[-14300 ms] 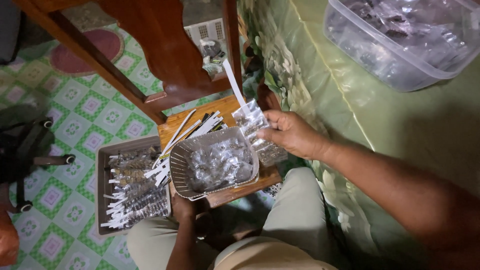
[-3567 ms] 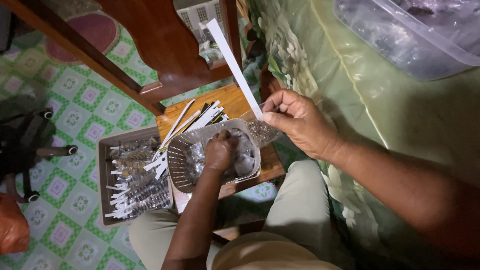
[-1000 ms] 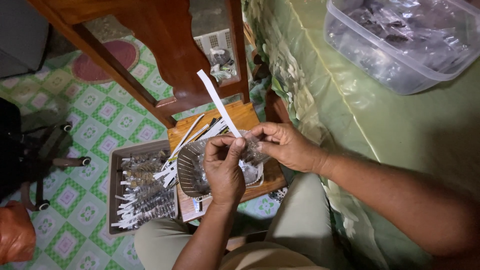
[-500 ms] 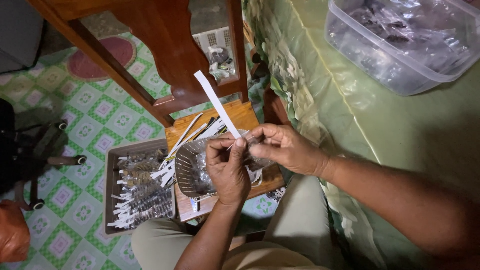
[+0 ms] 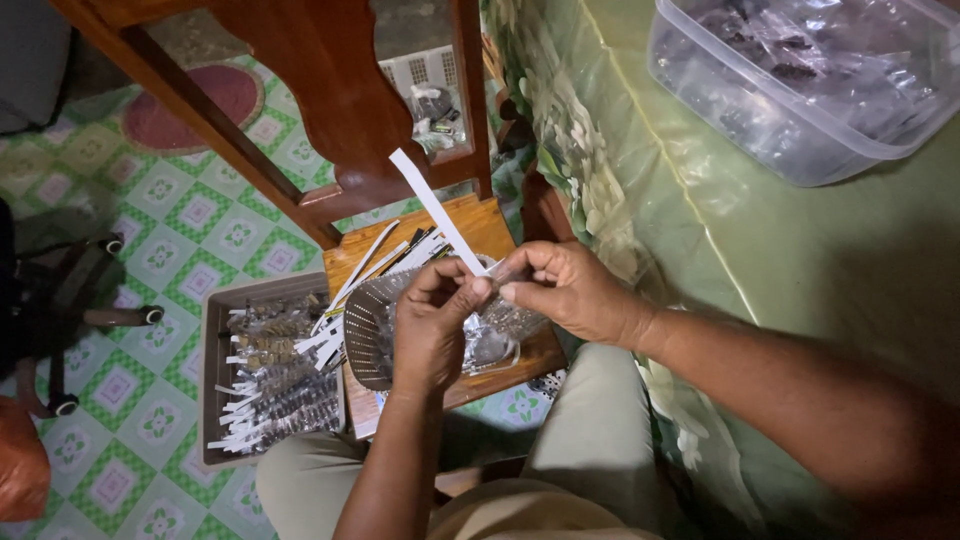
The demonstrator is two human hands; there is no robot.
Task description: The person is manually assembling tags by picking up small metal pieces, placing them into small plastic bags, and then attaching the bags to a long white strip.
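Both hands meet above a round grey slotted plastic basket. The left hand and right hand pinch a long white paper strip between fingertips, possibly with a small clear packet, above a low wooden stool.

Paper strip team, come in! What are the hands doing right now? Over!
Left hand and right hand pinch one white paper strip together. Strip sticks up over the slotted basket. Nothing blocking; tray of packets sits beside.
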